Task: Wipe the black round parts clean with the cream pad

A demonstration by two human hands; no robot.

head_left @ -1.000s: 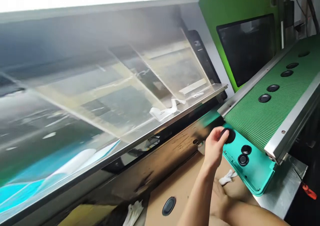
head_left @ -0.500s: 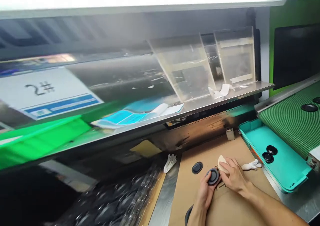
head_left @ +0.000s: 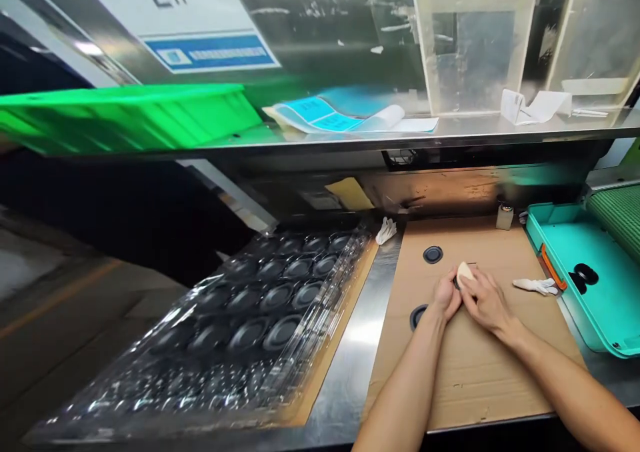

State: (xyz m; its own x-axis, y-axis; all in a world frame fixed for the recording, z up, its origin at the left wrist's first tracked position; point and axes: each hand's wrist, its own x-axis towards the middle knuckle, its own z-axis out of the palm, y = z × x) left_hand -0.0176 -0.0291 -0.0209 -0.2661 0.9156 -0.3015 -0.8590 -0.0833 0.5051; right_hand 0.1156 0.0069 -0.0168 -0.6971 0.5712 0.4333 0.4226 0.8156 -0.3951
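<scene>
Above the cardboard sheet (head_left: 480,379), my left hand (head_left: 446,295) is closed around a round black disc (head_left: 456,282), mostly covered by my fingers and the pad. A cream-coloured pad (head_left: 466,272), like a sponge, is pinched in my right hand (head_left: 485,301) and pressed against the disc. One similar black disc (head_left: 433,255) lies flat on the cardboard beyond my left hand. Another black disc (head_left: 418,317) sits beside my left forearm, which partly hides it.
A clear plastic tray (head_left: 245,332) with rows of dark round pockets is at left. At right stand a teal bin (head_left: 607,305) holding black discs and a green conveyor belt (head_left: 620,205). White gloves (head_left: 536,285) and a small bottle (head_left: 505,217) rest on the cardboard. A metal shelf (head_left: 350,139) overhangs the back.
My view has swung down and left, bringing more of the plastic tray into sight. The pad, earlier at the edge of the disc, now covers it, and my hands are closer together.
</scene>
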